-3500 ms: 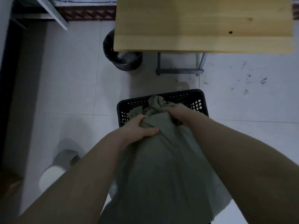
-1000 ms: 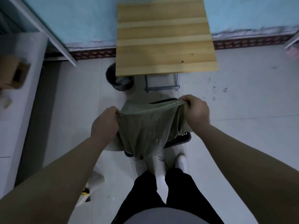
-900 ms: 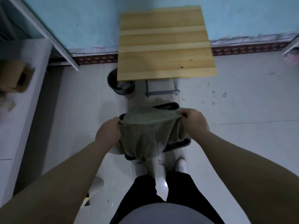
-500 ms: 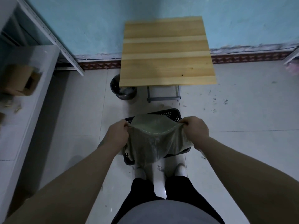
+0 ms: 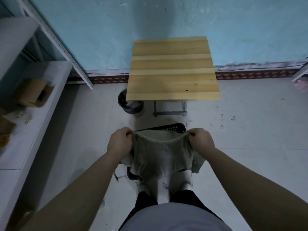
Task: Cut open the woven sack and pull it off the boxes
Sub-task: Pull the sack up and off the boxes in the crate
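A grey-green woven sack [image 5: 160, 155] hangs in front of me over the floor, its top edge stretched between my hands and slightly open. My left hand [image 5: 119, 144] grips the sack's left corner. My right hand [image 5: 200, 141] grips the right corner. Behind and under the sack stands a black perforated plastic crate [image 5: 173, 127]; the sack hides most of it. No boxes show in this view.
A wooden table [image 5: 172, 70] stands against the blue wall ahead. A black waste bin [image 5: 130, 105] sits at its left. A white shelf unit [image 5: 25, 105] with an open cardboard box [image 5: 34, 92] runs along the left. My feet are on the tiled floor below the sack.
I have stood up and lifted the sack out over the crate. My hands moved from its bunched middle to its two top corners, and the top edge now sags open.
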